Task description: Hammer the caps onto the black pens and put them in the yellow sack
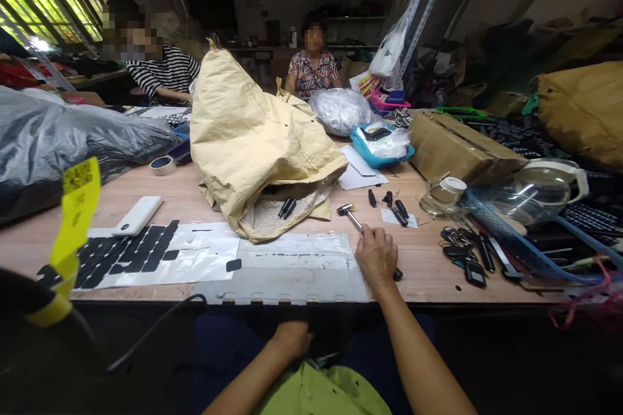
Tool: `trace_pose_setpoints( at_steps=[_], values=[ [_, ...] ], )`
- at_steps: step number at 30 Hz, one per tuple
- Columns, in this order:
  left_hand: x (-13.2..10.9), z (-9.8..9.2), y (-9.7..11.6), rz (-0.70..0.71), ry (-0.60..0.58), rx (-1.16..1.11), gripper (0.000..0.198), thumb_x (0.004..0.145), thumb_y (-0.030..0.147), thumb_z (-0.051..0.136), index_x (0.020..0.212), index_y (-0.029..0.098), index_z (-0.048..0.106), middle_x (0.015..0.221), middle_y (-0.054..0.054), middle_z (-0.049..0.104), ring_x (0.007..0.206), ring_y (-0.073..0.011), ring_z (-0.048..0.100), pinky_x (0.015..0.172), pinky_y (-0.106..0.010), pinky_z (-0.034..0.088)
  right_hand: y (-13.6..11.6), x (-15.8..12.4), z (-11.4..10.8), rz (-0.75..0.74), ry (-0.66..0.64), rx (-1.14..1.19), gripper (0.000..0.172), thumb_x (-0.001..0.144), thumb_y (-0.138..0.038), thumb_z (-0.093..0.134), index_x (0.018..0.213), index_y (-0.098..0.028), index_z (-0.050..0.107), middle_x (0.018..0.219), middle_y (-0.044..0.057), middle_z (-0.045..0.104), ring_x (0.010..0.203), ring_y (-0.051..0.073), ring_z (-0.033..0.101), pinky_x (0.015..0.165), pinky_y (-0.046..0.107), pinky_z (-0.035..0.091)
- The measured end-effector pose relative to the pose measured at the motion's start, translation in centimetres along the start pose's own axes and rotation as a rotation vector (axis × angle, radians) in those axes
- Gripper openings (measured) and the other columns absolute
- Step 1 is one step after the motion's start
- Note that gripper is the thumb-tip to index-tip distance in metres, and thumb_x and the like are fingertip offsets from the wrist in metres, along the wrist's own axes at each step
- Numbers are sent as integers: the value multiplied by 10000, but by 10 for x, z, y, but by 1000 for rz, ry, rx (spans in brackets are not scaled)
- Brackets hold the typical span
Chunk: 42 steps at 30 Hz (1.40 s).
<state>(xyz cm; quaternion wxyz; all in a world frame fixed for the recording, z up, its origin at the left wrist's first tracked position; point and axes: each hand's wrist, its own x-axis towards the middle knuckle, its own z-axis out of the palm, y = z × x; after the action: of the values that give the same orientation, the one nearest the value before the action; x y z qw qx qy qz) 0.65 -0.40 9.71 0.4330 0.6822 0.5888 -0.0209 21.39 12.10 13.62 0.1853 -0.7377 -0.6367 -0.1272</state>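
Observation:
My right hand (378, 258) is wrapped round the handle of a small hammer (354, 217) at the table's front edge. The hammer's metal head with a pale tip points away from me, and its dark handle end shows beside my palm. Low in front of my lap, below the table edge, my left hand (293, 338) looks curled closed. Shadow hides its fingers and anything inside them. A translucent grey mat (302, 272) lies just left of my right hand. Several black cylindrical pieces (372, 198) lie beyond the hammer, a few by a white paper (413, 220).
A large beige sack (253, 136) stands mid-table, two black pieces (287, 207) at its mouth. Leftward are a sheet of black stickers (146, 246), a white power bank (139, 215) and tape (162, 165). Keys (457, 237), a jar (442, 194) and a carton (457, 146) stand right. Two people sit opposite.

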Motion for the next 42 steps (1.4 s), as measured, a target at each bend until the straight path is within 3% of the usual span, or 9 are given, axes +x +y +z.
trace_pose_setpoints(
  at_steps=[4,6,11,14,23,26,32,37,42],
  values=[
    [-23,-48,33,334,-306,-163,437,776,471,713,1147,240,735,964,-66,766,911,-264,712,833,-345,541,1,-1,2,-7,24,-2,315,921,-194,482,1161,-201,686,962,114,596,884,235,479,691,329,295],
    [-16,-86,46,423,-240,-409,420,839,524,647,1114,218,733,877,-35,752,764,-192,690,731,-290,538,0,-1,2,-7,20,2,321,922,-193,483,1173,-206,682,973,116,597,891,238,483,691,331,299],
    [57,-169,42,162,862,-384,252,907,338,552,975,182,737,909,-74,704,860,-207,645,832,-328,516,-1,-1,3,2,-7,22,317,922,-187,489,1172,-213,682,982,115,599,913,243,496,697,330,313],
    [97,-189,27,-71,1022,-210,216,867,233,573,984,170,744,948,-107,688,948,-249,642,911,-354,492,-1,-1,5,-3,-13,44,319,911,-191,511,1185,-217,672,985,113,594,918,244,502,701,327,329],
    [100,-191,14,-145,955,-116,204,896,195,534,985,165,715,1061,-157,666,1045,-313,591,930,-403,444,-3,0,1,3,-5,41,324,914,-183,483,1173,-211,675,979,114,599,913,240,508,698,329,341],
    [80,-181,14,14,971,-82,221,931,250,511,1045,213,696,1091,-110,670,1032,-285,568,923,-393,435,-5,0,-2,26,-39,53,318,924,-202,482,1180,-209,671,983,114,587,909,237,504,702,326,344],
    [55,-133,18,372,632,34,156,880,211,605,969,251,726,952,-37,698,960,-229,566,909,-360,436,-4,9,-3,48,-106,119,335,930,-212,473,1195,-232,678,977,105,595,900,229,519,701,316,368],
    [61,-123,17,383,628,32,151,840,246,697,983,253,747,955,-43,687,960,-228,575,893,-354,439,1,-1,-9,162,-139,402,361,942,-247,420,1175,-247,696,988,77,635,913,207,588,757,301,459],
    [63,-128,25,292,629,-38,147,722,211,809,860,244,767,890,-32,694,964,-236,577,871,-349,438,-5,-48,-29,9,-78,754,399,976,-324,376,1221,-219,674,1148,88,692,1092,204,632,943,341,520]
  ],
)
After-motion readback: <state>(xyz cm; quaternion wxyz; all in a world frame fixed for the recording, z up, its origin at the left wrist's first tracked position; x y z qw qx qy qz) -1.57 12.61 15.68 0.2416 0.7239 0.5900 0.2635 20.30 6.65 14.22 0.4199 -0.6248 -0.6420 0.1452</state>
